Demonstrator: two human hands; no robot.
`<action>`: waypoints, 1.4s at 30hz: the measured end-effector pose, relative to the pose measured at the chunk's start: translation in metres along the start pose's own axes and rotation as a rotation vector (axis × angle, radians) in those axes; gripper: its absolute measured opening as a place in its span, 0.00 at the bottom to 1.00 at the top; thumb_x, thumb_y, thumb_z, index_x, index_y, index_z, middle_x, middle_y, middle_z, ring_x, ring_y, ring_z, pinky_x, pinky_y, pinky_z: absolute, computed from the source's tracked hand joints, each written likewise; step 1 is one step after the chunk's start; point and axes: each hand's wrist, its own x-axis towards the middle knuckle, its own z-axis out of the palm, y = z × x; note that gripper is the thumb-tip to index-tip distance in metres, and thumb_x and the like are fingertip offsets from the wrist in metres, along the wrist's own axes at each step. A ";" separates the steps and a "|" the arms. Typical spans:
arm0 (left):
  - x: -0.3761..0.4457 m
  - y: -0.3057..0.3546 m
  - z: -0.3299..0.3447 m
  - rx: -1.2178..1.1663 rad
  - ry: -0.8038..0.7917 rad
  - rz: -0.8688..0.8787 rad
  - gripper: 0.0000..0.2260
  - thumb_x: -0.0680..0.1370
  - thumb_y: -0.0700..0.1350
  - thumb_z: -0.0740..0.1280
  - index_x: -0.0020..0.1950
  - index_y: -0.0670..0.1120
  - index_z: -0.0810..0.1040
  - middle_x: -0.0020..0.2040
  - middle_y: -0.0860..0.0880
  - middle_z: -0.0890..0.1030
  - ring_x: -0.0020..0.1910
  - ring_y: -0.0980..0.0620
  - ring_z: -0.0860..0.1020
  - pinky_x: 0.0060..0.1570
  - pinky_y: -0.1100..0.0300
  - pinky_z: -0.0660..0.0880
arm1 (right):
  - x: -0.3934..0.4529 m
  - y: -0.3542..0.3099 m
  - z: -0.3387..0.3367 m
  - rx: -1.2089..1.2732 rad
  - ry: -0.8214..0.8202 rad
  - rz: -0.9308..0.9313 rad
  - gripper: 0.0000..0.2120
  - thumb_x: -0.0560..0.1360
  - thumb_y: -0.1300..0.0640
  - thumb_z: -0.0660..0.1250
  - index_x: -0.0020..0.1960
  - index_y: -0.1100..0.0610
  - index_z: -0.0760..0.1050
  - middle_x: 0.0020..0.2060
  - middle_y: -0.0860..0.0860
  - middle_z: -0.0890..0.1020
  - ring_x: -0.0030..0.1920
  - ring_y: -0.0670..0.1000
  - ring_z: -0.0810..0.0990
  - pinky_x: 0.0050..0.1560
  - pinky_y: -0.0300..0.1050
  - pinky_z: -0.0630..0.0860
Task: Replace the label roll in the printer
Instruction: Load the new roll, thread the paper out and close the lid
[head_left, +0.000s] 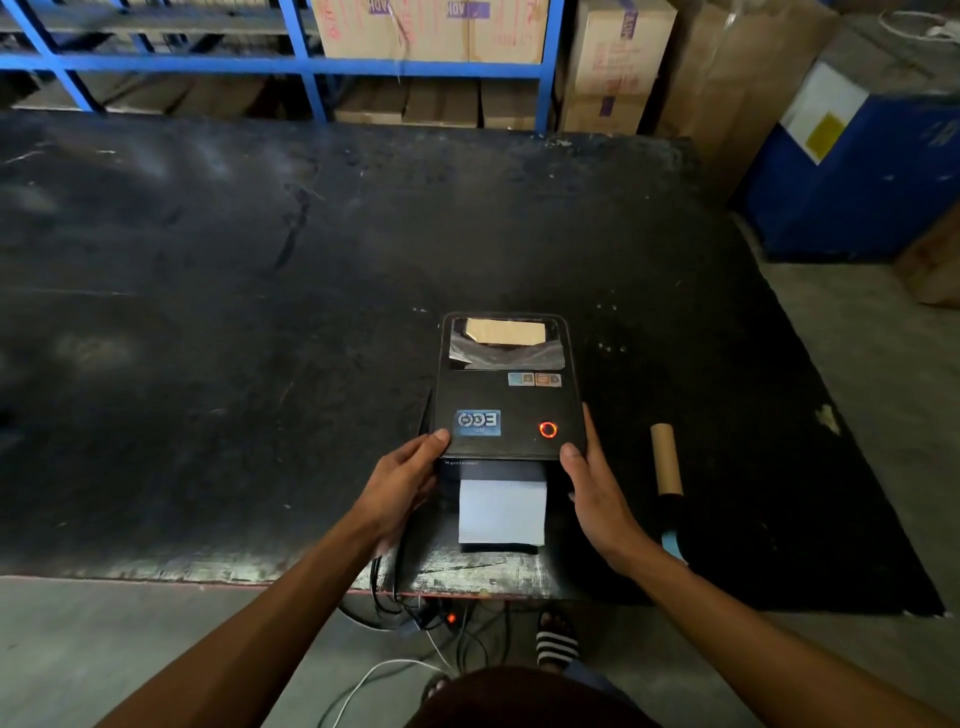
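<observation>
Left hand (402, 480) and right hand (592, 486), fingers clamped on the near corners of the printer lid (506, 400), steady it evenly; the empty cardboard core (666, 457) lies discarded to the right.

Left hand (402, 480), right hand (592, 486), thumbs forward.

From my feed the room is dim, with soft light from overhead that leaves pale, smeared sheen patches on the dark surface (208, 291) rather than hard glare. The printer (508, 395) sits in sharp focus and its ring light (547, 429) glows orange-red, while the white label strip (503, 512) is the brightest thing near me. The wide lens bows the blue shelving (291, 62) and cardboard boxes (618, 57) at the top edge, where detail goes soft, and my hands (402, 486) cast only faint shadows.
</observation>
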 end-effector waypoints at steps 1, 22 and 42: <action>0.000 0.000 0.000 0.009 -0.006 0.006 0.26 0.71 0.61 0.69 0.61 0.44 0.80 0.45 0.52 0.88 0.45 0.55 0.85 0.46 0.64 0.77 | 0.000 0.001 0.001 0.027 0.000 0.014 0.29 0.77 0.42 0.55 0.75 0.35 0.48 0.68 0.35 0.67 0.67 0.35 0.67 0.60 0.36 0.67; 0.009 -0.009 -0.005 -0.026 -0.028 -0.006 0.23 0.73 0.59 0.70 0.63 0.47 0.80 0.46 0.54 0.87 0.48 0.58 0.84 0.54 0.59 0.73 | -0.003 0.004 0.002 0.128 0.044 0.120 0.21 0.75 0.37 0.59 0.68 0.35 0.65 0.55 0.27 0.77 0.56 0.31 0.75 0.50 0.35 0.71; 0.002 -0.008 0.011 -0.049 0.047 0.010 0.13 0.79 0.58 0.64 0.55 0.55 0.85 0.56 0.56 0.86 0.55 0.63 0.82 0.47 0.70 0.76 | -0.004 0.003 0.002 0.131 0.031 0.114 0.17 0.73 0.36 0.59 0.61 0.28 0.65 0.54 0.25 0.76 0.57 0.28 0.73 0.55 0.36 0.70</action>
